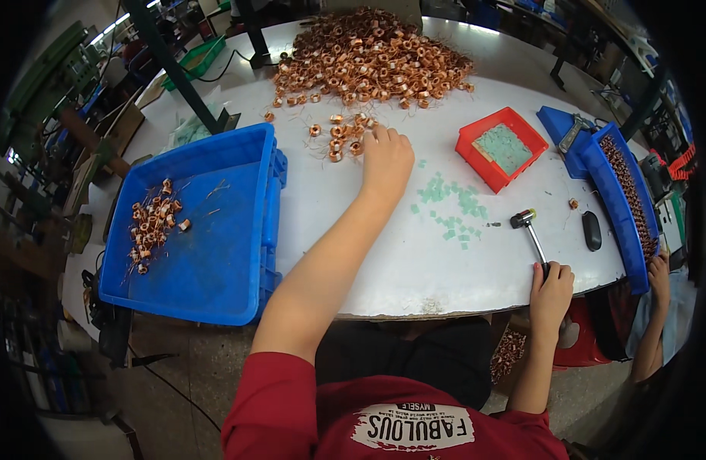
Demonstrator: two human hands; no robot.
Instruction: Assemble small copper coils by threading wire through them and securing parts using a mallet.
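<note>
My left hand rests fingers curled on loose copper coils below the big pile; right hand grips the small hammer. Risk: trailing wires snag, dragging neighbours off-table.

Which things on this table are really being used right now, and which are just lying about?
In use:
- left hand on the loose copper coils
- right hand holding the small hammer
- big coil heap
- blue crate with a few coils

Lying about:
- red tray of green squares
- scattered green squares
- black oval object
- narrow blue tray
</note>
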